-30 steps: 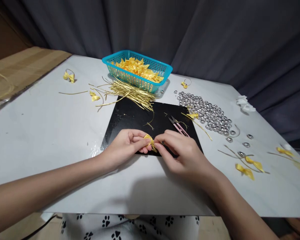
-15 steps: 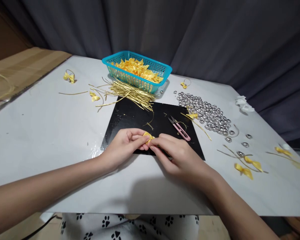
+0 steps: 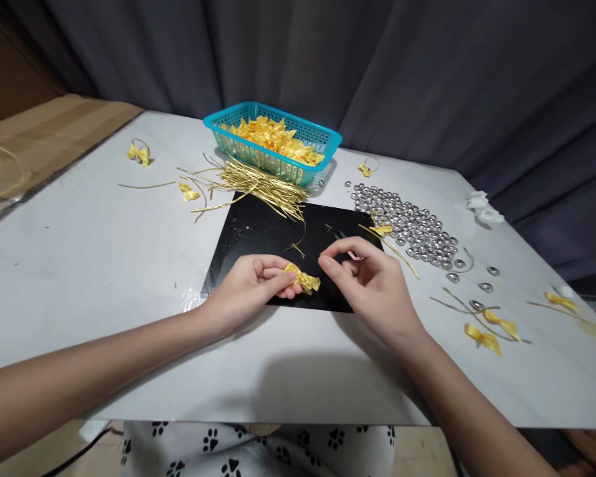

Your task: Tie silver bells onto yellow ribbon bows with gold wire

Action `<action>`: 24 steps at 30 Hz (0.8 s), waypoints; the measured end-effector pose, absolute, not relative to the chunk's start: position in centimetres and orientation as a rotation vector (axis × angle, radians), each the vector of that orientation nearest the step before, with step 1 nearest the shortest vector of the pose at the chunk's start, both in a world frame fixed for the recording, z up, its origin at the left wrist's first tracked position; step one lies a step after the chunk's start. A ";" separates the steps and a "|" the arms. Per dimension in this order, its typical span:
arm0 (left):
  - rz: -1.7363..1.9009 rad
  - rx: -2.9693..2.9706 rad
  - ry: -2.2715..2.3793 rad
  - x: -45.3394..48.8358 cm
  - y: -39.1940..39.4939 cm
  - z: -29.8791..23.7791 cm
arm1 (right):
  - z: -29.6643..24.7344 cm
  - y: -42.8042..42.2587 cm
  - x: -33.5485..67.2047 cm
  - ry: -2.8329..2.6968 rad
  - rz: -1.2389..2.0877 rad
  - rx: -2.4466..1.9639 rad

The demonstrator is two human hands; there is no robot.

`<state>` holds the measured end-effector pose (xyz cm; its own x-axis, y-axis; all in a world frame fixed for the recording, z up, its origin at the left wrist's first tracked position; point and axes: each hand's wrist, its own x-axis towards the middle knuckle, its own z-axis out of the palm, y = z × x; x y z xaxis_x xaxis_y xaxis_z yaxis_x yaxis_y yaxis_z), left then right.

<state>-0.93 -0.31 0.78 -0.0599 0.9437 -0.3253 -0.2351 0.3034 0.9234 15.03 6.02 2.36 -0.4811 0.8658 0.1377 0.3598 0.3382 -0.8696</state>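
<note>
In my left hand, a yellow ribbon bow is pinched between thumb and fingers over the front of the black mat. Part of the bow is covered by the fingertips. My right hand is just to the right, apart from the bow, with thumb and forefinger tips drawn together. Whether a thin strand sits between those tips cannot be made out. Behind the right hand, small pink-handled snips lie on the mat, mostly hidden.
A blue basket of yellow bows stands at the back. Before it lies a bundle of gold wire ties. Silver domed pieces are spread on the right, with loose bows nearer. Cardboard borders the left.
My right hand has come off the bow and moved right, now covering most of the snips. More of the bow shows, and my left hand keeps its place.
</note>
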 end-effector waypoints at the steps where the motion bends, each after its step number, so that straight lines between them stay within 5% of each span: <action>1: 1.126 0.764 1.257 -0.9 -0.3 0.8 | 2.4 6.1 14.9 -1.965 1.204 -1.171; 6: 1.086 0.797 1.267 -0.7 -0.4 0.8 | 2.3 6.1 14.5 -1.908 1.590 -1.312; 24: 1.067 0.822 1.279 -0.5 -0.5 0.8 | 0.8 5.9 14.1 -1.976 1.556 -0.973</action>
<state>-0.46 -0.51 0.85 -0.0313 0.9421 -0.3339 -0.1601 0.3250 0.9320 14.10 5.85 0.81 -0.6551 0.7512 -0.0806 0.2547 0.1192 -0.9596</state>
